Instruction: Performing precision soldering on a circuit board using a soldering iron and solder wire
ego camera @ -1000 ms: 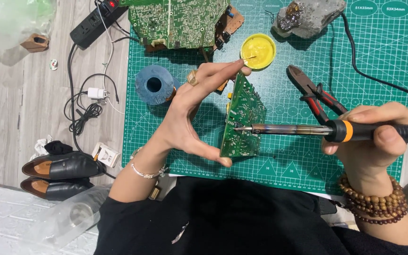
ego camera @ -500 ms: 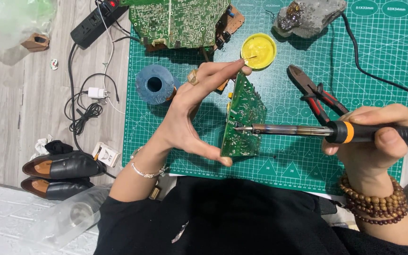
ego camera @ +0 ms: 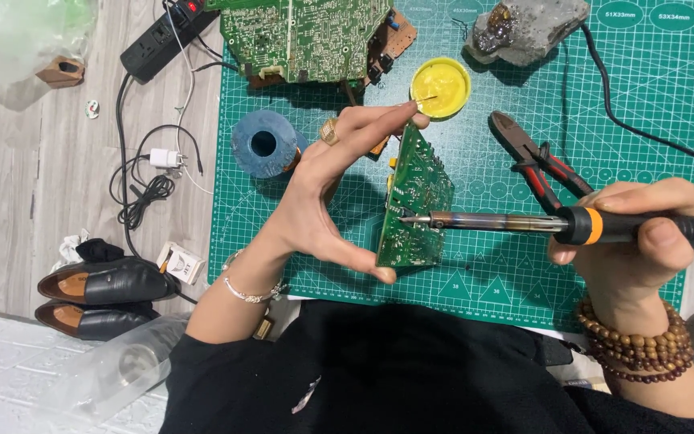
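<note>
My left hand (ego camera: 327, 193) holds a small green circuit board (ego camera: 414, 201) upright on its edge, index finger at its top and thumb at its bottom corner. A thin piece of solder wire sticks out beyond the fingertip near the top. My right hand (ego camera: 644, 241) grips the black and orange handle of a soldering iron (ego camera: 524, 223). The iron lies level, and its tip touches the board's left face around mid-height. Both hands hover over the green cutting mat (ego camera: 644, 104).
A large green circuit board (ego camera: 307, 36) lies at the mat's far edge, with a yellow flux tin (ego camera: 440, 87), a blue solder spool (ego camera: 263, 143), red-handled cutters (ego camera: 536, 157) and a grey rock-like stand (ego camera: 528, 28). A power strip (ego camera: 166, 36), cables and black shoes (ego camera: 98, 293) sit left on the floor.
</note>
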